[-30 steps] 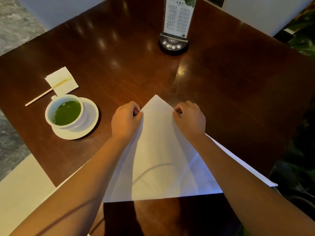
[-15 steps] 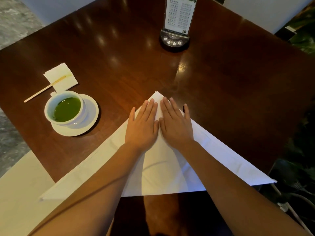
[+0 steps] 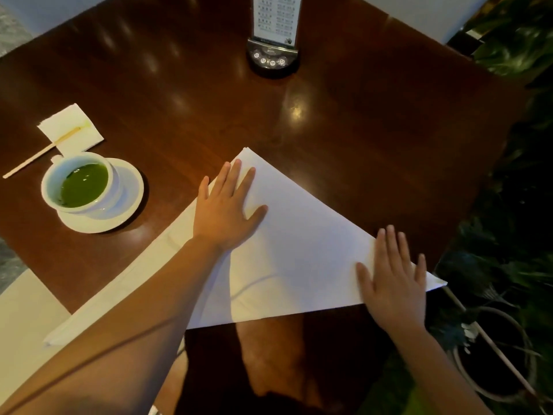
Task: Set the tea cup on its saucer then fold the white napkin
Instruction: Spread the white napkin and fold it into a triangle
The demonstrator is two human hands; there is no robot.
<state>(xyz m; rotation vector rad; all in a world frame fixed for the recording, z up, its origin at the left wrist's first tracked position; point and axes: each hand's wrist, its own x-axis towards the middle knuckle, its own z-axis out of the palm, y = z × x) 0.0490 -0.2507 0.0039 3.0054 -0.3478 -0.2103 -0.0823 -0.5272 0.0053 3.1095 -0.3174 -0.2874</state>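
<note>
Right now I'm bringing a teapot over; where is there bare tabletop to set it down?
Bare wood lies between the menu stand and the napkin tip, and along the far right. The left is crowded: tea cup on its saucer, small paper square, stir stick. Both hands press the napkin.

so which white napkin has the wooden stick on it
The small square napkin beyond the tea cup; the stick lies across it. The large folded napkin carries only hands.
</note>
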